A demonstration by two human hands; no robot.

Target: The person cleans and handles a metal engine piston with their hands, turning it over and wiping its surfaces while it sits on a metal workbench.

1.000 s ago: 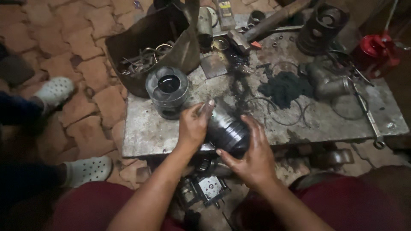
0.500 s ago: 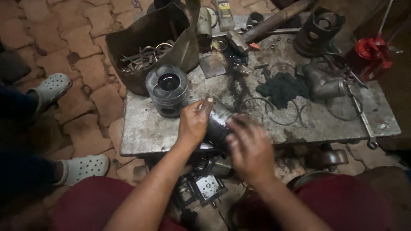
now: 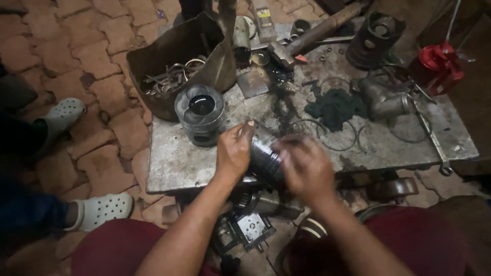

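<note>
on bench [image 3: 169, 163], right hand [image 3: 307, 171] now covers piston [image 3: 266, 159].

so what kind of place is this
Probably an informal engine repair workshop: a greasy metal table on brick paving holds a piston, loose metal rings and a hammer, while both hands grip a dark cylinder.

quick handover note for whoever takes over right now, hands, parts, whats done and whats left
Left hand: gripping the near end of the dark cylindrical piston, held on its side over the front edge of the metal table.
Right hand: on the piston's other end, blurred, so its exact grip is unclear.
Nearby: a second piston stands upright just behind the left hand; thin rings lie loose on the table behind the right hand; a dark bag of metal scrap sits at the back left.
Done: not clear from this view.
Left: rings not yet on the held piston, as far as visible.
</note>
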